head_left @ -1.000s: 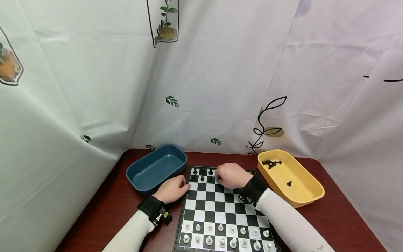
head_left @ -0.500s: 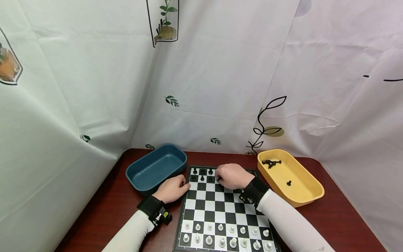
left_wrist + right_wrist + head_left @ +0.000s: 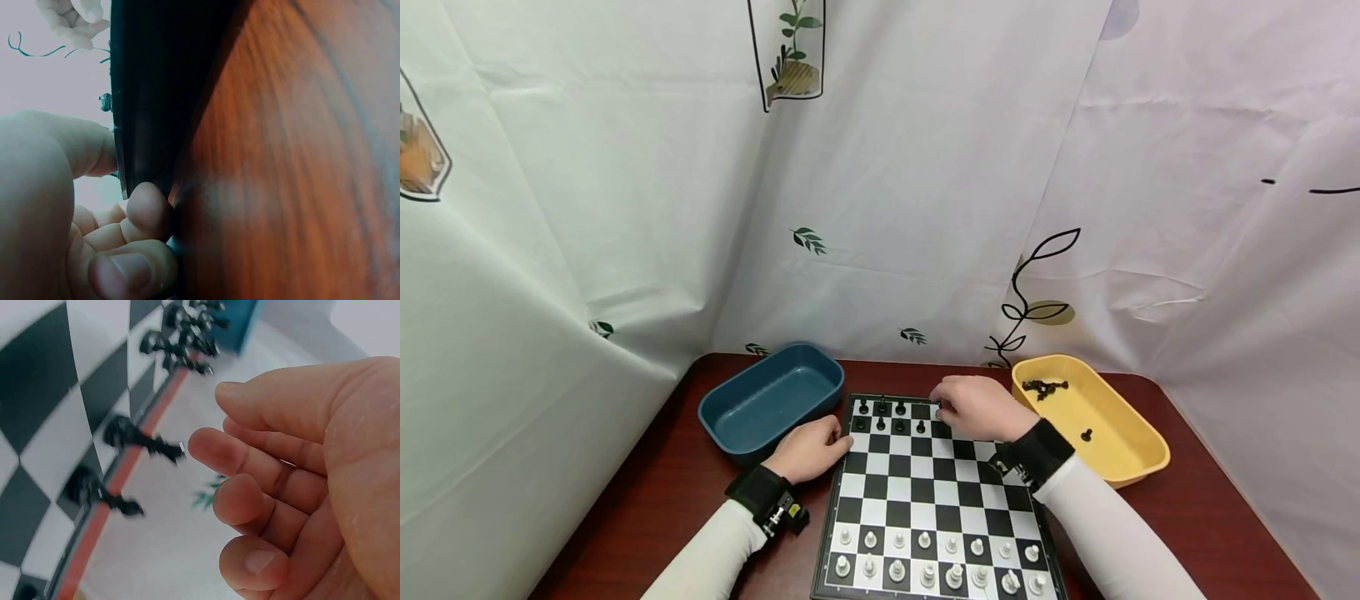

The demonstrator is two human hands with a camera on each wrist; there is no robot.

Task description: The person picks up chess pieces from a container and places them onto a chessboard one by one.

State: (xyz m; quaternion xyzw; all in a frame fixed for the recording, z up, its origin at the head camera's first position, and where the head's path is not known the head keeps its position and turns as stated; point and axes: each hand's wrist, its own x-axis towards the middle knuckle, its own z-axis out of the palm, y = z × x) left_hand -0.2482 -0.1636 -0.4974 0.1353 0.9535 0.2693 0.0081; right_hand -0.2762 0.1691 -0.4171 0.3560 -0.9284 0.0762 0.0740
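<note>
Head view: the right hand hovers over the far rank of the board, right of the black pieces already standing at the far left. Its fingers curl downward, but from here one cannot tell whether they pinch anything. The left hand rests on the table against the board's left edge, fingers curled at the rim. The white pieces stand in two full rows at the near side. The yellow tray on the right holds more black pieces; the blue tray sits far left.

Left wrist view: the left hand has its thumb on top of the board edge and its fingers tucked beneath, bracing it.

Right wrist view: the right hand shows loosely bent fingers, slightly apart, nothing between them. Just beyond the fingertips two black pieces stand at the board's far edge, with more further along.

By the look of it, the black side is being set up piece by piece, and a placement at the back rank has just been finished or is being nudged. The next move would call for a reach right to the yellow tray, a clean pinch on one small piece, and care not to topple those already standing.
</note>
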